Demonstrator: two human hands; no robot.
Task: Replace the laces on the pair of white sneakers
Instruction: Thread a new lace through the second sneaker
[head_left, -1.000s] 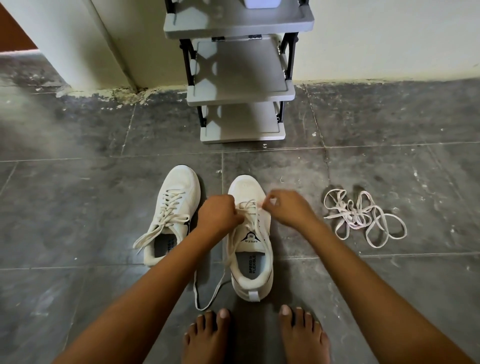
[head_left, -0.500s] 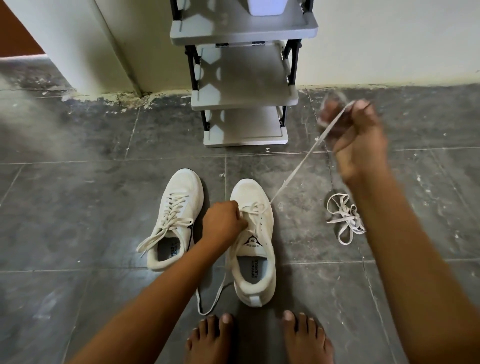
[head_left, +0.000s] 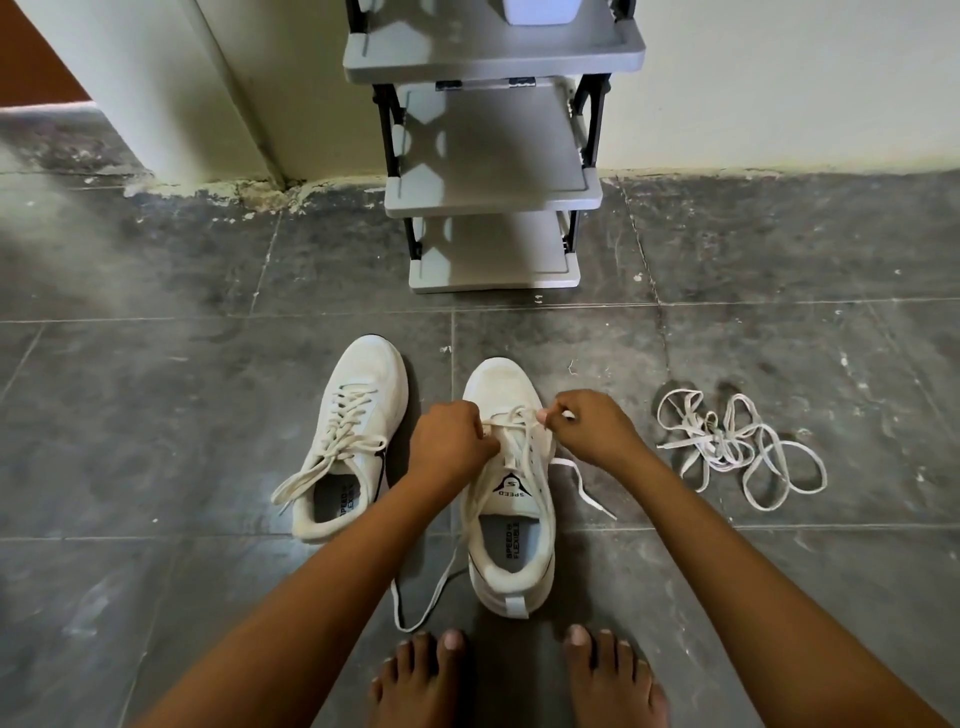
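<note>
Two white sneakers stand side by side on the grey tile floor. The left sneaker (head_left: 349, 441) is fully laced with loose ends. The right sneaker (head_left: 511, 499) has a cream lace (head_left: 514, 423) only through its front eyelets. My left hand (head_left: 451, 441) grips the shoe's left side and the lace there. My right hand (head_left: 589, 426) pinches the lace at the right-hand eyelets. One free lace end (head_left: 584, 491) trails right of the shoe, the other (head_left: 426, 603) loops on the floor by the heel.
A tangled pile of loose laces (head_left: 732, 447) lies on the floor to the right. A grey shelf rack (head_left: 493, 197) stands against the wall straight ahead. My bare feet (head_left: 519, 675) are just behind the right sneaker's heel.
My right hand, which had pulled the lace up high to the right, has come back down to the shoe's eyelets. The lace end now lies on the floor.
</note>
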